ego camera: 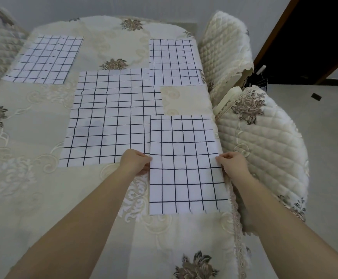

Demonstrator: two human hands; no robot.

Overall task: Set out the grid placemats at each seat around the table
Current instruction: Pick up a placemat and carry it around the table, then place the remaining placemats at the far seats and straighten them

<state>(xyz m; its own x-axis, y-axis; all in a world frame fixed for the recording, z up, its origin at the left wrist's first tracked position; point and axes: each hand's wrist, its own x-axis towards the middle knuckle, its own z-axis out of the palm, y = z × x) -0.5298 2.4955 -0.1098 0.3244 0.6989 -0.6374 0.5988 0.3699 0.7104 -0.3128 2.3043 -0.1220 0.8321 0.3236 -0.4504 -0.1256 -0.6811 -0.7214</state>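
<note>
Two hands pinch one grid placemat [186, 166] by its side edges, the left hand [136, 162] on its left edge and the right hand [232, 165] on its right, equally near, with the sheet stretched between them. Its long axis runs straight away from the person, along the table's [33, 158] right edge beside the quilted chair [264, 141]. Beyond lie a larger grid sheet [111, 117] at centre and two more placemats, far right [174, 61] and far left [45, 59].

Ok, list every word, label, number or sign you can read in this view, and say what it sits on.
None: no readable text anywhere.
The placemat held by the left hand and right hand carries only a dark grid.
The tablecloth and chair covers carry only floral patterns.
</note>
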